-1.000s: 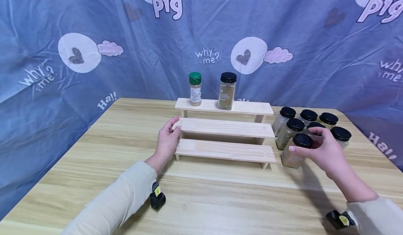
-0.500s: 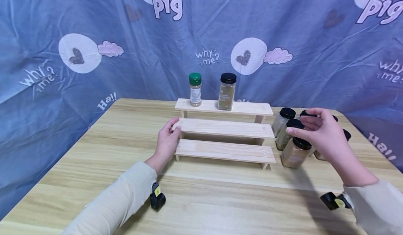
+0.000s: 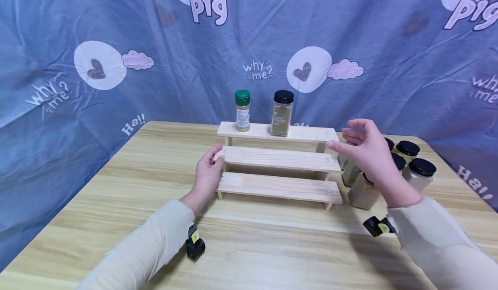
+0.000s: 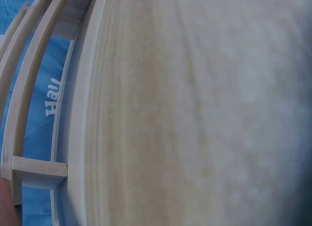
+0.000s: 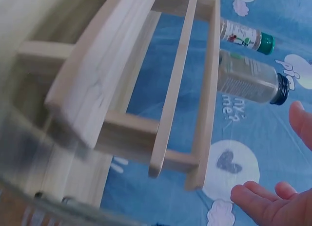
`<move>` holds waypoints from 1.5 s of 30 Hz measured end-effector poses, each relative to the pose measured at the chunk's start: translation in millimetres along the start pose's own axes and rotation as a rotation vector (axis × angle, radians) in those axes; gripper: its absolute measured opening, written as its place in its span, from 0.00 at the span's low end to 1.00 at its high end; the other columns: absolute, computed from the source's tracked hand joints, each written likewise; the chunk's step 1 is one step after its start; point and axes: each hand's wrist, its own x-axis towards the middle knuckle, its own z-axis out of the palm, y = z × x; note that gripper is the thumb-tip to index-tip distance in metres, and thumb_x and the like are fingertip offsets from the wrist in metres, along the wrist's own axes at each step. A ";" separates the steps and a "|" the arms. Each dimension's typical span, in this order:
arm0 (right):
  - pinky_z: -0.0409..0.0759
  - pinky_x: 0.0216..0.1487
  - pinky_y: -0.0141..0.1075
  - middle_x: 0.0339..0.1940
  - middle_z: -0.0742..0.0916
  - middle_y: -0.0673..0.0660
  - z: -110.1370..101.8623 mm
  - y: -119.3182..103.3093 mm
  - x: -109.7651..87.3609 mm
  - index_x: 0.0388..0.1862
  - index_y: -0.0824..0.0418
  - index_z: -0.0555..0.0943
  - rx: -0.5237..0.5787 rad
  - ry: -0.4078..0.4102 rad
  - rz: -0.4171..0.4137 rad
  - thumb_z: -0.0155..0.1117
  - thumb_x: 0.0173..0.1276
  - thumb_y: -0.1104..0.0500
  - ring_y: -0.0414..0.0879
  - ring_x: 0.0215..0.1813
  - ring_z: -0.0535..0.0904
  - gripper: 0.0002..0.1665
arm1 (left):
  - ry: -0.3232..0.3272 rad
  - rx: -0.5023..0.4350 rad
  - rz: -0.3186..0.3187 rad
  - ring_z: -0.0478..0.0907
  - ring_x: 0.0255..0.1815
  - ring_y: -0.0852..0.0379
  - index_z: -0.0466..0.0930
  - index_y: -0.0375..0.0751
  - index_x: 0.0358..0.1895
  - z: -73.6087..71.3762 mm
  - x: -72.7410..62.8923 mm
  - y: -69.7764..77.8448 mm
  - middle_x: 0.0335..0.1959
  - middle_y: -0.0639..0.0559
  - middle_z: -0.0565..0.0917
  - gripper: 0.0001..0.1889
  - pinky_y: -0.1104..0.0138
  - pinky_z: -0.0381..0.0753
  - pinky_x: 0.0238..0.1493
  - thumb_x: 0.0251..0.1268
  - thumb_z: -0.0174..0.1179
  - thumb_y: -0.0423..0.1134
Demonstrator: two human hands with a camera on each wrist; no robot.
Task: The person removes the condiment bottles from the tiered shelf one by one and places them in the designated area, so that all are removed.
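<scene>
A three-tier wooden display rack stands on the table. My left hand grips its left end at the middle tier, thumb at the front. On the top tier are a green-capped spice bottle and a black-lidded cumin powder jar. My right hand is raised by the tiers' right end, fingers spread and nothing between them. In the right wrist view, the fingers and thumb are apart near the cumin jar's lid. Behind and below that hand, several black-lidded spice jars are partly hidden.
A jar of brownish powder stands nearest the rack's right front foot. A blue printed curtain hangs behind the wooden table. Each wrist carries a small black camera.
My right hand has let go of the front jar's lid, risen, and moved left over the jars toward the top tier. The left hand keeps its place on the rack.
</scene>
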 end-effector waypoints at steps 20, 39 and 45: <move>0.70 0.62 0.42 0.59 0.76 0.64 59.6 -25.6 21.8 0.63 0.64 0.60 0.288 0.062 -0.022 0.70 0.56 0.53 0.53 0.62 0.71 0.42 | -0.005 0.010 -0.010 0.61 0.14 0.69 0.70 0.36 0.61 -0.8 1.8 -1.3 0.16 0.60 0.66 0.20 0.77 0.62 0.16 0.65 0.50 0.30; 0.68 0.63 0.39 0.59 0.76 0.64 103.0 -42.8 50.9 0.64 0.62 0.58 0.336 0.081 -0.050 0.73 0.51 0.55 0.52 0.61 0.72 0.46 | -0.006 0.025 0.003 0.61 0.14 0.69 0.70 0.36 0.61 -0.9 0.8 0.4 0.16 0.60 0.66 0.20 0.77 0.62 0.16 0.65 0.50 0.30; 0.70 0.61 0.38 0.60 0.76 0.62 111.8 -44.7 56.2 0.65 0.59 0.58 0.349 0.098 -0.059 0.74 0.51 0.56 0.49 0.61 0.73 0.47 | -0.005 0.006 0.000 0.60 0.13 0.68 0.70 0.36 0.61 -1.0 1.0 -0.4 0.15 0.60 0.65 0.20 0.77 0.61 0.15 0.65 0.50 0.30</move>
